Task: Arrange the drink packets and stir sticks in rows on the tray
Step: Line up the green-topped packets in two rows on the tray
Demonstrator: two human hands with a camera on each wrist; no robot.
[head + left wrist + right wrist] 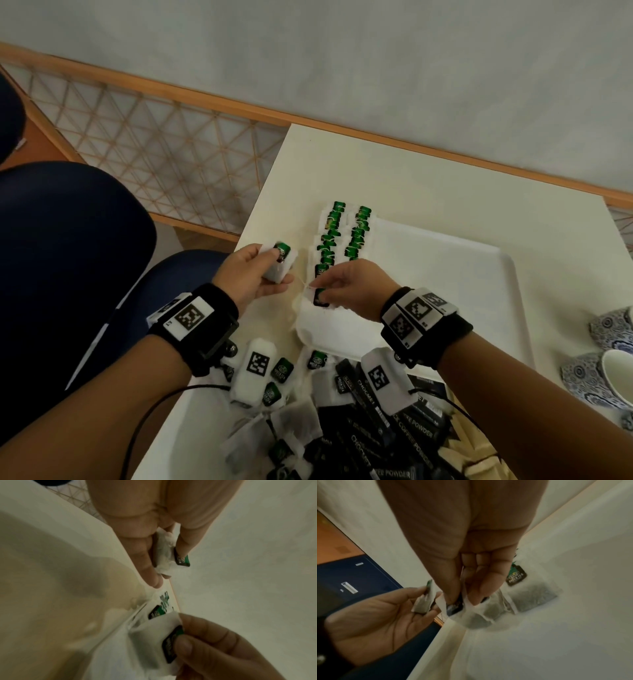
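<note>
Head view first, biggest thing down: the white tabletop (428,178) carries the white tray (462,274), and two columns of green-tagged tea bags (346,236) run along the tray's left edge, away from me. My right hand (352,287) sits at the near end of those columns, thumb and forefinger pinching a tea bag (453,605) by its tag, the pouch drooping onto the tray corner. My left hand (250,274) is off the tray to the left, fingers curled round a second tea bag (279,262), held above the tabletop edge. A thin string (303,282) seems to link the two bags. I judge the right hand is nearer the open slot, which lies just under and toward me from it; the columns' long axis runs front to back, so the bag should go down in line with them
</note>
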